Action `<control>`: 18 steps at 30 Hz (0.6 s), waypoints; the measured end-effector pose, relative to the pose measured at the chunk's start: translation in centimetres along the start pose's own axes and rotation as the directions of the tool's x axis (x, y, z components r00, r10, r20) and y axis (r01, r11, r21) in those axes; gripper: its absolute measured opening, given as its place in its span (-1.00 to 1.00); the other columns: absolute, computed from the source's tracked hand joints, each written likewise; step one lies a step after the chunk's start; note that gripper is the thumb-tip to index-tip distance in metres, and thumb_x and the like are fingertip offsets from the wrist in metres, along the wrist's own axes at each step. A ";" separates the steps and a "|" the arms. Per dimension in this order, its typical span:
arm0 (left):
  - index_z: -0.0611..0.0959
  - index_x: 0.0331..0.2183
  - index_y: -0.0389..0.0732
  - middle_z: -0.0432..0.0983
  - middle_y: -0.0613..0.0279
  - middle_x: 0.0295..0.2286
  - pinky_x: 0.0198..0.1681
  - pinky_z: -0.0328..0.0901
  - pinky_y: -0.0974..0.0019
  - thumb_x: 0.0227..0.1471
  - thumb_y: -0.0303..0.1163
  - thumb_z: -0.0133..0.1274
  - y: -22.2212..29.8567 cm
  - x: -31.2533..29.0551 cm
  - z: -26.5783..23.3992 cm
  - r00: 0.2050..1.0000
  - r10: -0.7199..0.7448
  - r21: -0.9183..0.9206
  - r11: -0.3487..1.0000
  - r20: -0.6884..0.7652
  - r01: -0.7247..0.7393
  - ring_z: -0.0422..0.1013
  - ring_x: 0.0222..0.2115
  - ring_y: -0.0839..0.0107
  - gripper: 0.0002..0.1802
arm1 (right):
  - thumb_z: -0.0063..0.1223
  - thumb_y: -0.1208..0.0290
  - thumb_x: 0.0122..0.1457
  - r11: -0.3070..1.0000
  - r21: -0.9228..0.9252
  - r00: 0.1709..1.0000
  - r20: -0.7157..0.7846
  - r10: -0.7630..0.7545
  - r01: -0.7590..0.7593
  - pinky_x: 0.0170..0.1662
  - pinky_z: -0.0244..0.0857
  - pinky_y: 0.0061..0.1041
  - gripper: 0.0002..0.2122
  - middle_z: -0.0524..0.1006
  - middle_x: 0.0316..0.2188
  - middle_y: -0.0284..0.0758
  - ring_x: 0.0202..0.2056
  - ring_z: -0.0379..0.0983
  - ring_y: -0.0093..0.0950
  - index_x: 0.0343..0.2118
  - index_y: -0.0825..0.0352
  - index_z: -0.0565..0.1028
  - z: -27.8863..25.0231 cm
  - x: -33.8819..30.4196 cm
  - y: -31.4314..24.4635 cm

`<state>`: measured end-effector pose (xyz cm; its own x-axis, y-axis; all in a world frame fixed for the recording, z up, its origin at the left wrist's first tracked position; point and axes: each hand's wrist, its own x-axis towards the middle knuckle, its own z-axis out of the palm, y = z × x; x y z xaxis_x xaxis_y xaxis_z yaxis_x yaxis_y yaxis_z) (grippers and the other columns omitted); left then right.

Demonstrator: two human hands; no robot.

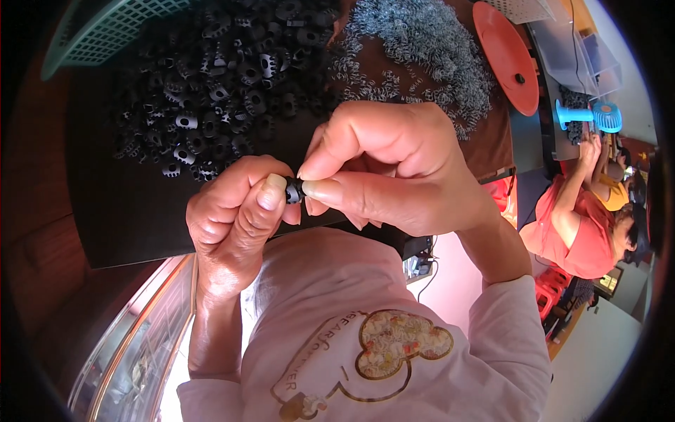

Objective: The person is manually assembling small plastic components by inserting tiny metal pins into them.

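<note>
In front of my chest, a small black plastic clip piece (293, 190) sits pinched between the thumb and fingers of my left hand (235, 218). My right hand (408, 169) closes thumb and fingertips on the piece's right end; anything smaller between those tips is hidden. Just beyond my hands, a large heap of black toothed plastic clip pieces (239, 84) spreads over the dark table (140, 211). To its right lies a heap of thin metal coil springs (429, 42) on a brown cloth (489, 144).
A green plastic basket (105, 35) stands at the far left. Right of the springs is a red round lid or plate (503, 56) with a small black piece on it. Farther right are a blue fan (606, 117), a clear plastic bin (576, 67) and a person in red (573, 235).
</note>
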<state>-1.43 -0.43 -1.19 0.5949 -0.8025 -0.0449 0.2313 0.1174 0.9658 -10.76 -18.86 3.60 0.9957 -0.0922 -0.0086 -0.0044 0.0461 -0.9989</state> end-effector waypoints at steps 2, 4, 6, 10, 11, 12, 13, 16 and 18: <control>0.57 -0.23 -0.42 0.49 0.21 -0.40 -0.37 0.36 0.45 0.19 -0.30 0.04 -0.1 0.1 0.1 1.000 0.024 0.012 1.000 0.006 -0.024 0.39 -0.47 0.52 -0.68 | 0.04 0.67 0.09 1.000 -0.021 1.000 0.006 -0.018 0.018 -0.43 0.39 -0.62 -0.99 0.57 -0.53 -0.29 -0.46 0.57 -0.58 -0.42 0.45 0.46 -0.1 0.1 0.1; 0.57 -0.22 -0.41 0.49 0.20 -0.38 -0.37 0.36 0.45 0.19 -0.30 0.05 -0.1 0.1 0.2 0.999 0.047 0.025 0.999 0.011 -0.047 0.39 -0.46 0.51 -0.69 | 0.03 0.68 0.08 0.999 -0.040 0.999 0.013 -0.036 0.037 -0.41 0.40 -0.61 -0.98 0.57 -0.53 -0.28 -0.44 0.59 -0.55 -0.43 0.45 0.46 -0.1 0.1 0.1; 0.57 -0.23 -0.41 0.49 0.20 -0.39 -0.36 0.37 0.45 0.19 -0.31 0.04 -0.1 0.1 0.3 0.999 0.050 0.022 0.998 -0.004 -0.050 0.40 -0.46 0.51 -0.70 | 0.02 0.68 0.07 0.999 -0.044 1.000 -0.010 -0.023 0.023 -0.40 0.41 -0.60 -0.98 0.57 -0.54 -0.27 -0.44 0.59 -0.53 -0.43 0.46 0.45 0.1 0.0 0.0; 0.57 -0.22 -0.41 0.50 0.20 -0.42 -0.37 0.36 0.46 0.20 -0.32 0.04 -0.2 0.2 0.5 0.998 0.060 0.018 0.998 -0.011 -0.060 0.40 -0.47 0.51 -0.71 | 0.01 0.69 0.08 0.997 -0.067 0.999 -0.036 -0.035 0.033 -0.40 0.41 -0.58 -0.98 0.57 -0.55 -0.27 -0.46 0.58 -0.52 -0.43 0.46 0.44 0.3 -0.1 0.3; 0.57 -0.21 -0.41 0.50 0.21 -0.44 -0.37 0.36 0.46 0.20 -0.32 0.04 -0.1 0.3 0.6 0.998 0.055 0.044 0.998 -0.024 -0.054 0.40 -0.47 0.51 -0.70 | 0.01 0.69 0.07 0.995 -0.086 0.998 -0.043 -0.050 0.046 -0.41 0.41 -0.58 -0.98 0.57 -0.55 -0.27 -0.46 0.58 -0.52 -0.43 0.46 0.44 0.3 -0.1 0.4; 0.57 -0.20 -0.41 0.50 0.21 -0.45 -0.37 0.36 0.46 0.20 -0.33 0.04 -0.1 0.3 0.7 0.998 0.050 0.071 0.996 -0.038 -0.047 0.40 -0.48 0.51 -0.70 | 0.01 0.70 0.07 0.993 -0.105 0.997 -0.050 -0.065 0.059 -0.41 0.41 -0.58 -0.97 0.57 -0.55 -0.27 -0.46 0.58 -0.52 -0.43 0.46 0.44 0.3 -0.1 0.5; 0.57 -0.20 -0.41 0.50 0.21 -0.45 -0.37 0.36 0.46 0.20 -0.33 0.04 -0.1 0.3 0.7 0.998 0.050 0.071 0.996 -0.038 -0.047 0.40 -0.48 0.51 -0.70 | 0.01 0.70 0.07 0.993 -0.104 0.997 -0.050 -0.065 0.059 -0.41 0.41 -0.58 -0.97 0.57 -0.55 -0.27 -0.46 0.58 -0.52 -0.43 0.46 0.44 0.3 -0.1 0.6; 0.57 -0.19 -0.41 0.50 0.22 -0.47 -0.38 0.36 0.47 0.20 -0.32 0.04 -0.3 0.2 0.7 0.997 0.054 0.081 0.996 -0.053 -0.049 0.40 -0.49 0.52 -0.70 | 0.00 0.71 0.06 0.996 -0.060 0.997 -0.049 -0.063 0.060 -0.42 0.40 -0.58 -0.96 0.56 -0.55 -0.27 -0.47 0.57 -0.53 -0.43 0.45 0.43 0.2 0.0 0.7; 0.57 -0.19 -0.41 0.50 0.22 -0.46 -0.38 0.36 0.48 0.20 -0.32 0.04 -0.3 0.1 0.6 0.996 0.069 0.082 0.995 -0.050 -0.065 0.40 -0.49 0.53 -0.69 | -0.02 0.71 0.05 0.997 -0.024 0.996 -0.043 -0.072 0.071 -0.42 0.38 -0.58 -0.95 0.54 -0.55 -0.28 -0.46 0.56 -0.55 -0.44 0.44 0.43 0.2 0.1 0.9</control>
<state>-1.91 -0.89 -1.38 0.6470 -0.7625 0.0091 0.1282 0.1205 0.9844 -10.65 -18.60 2.69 0.9885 -0.1378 0.0617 0.0644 0.0156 -0.9978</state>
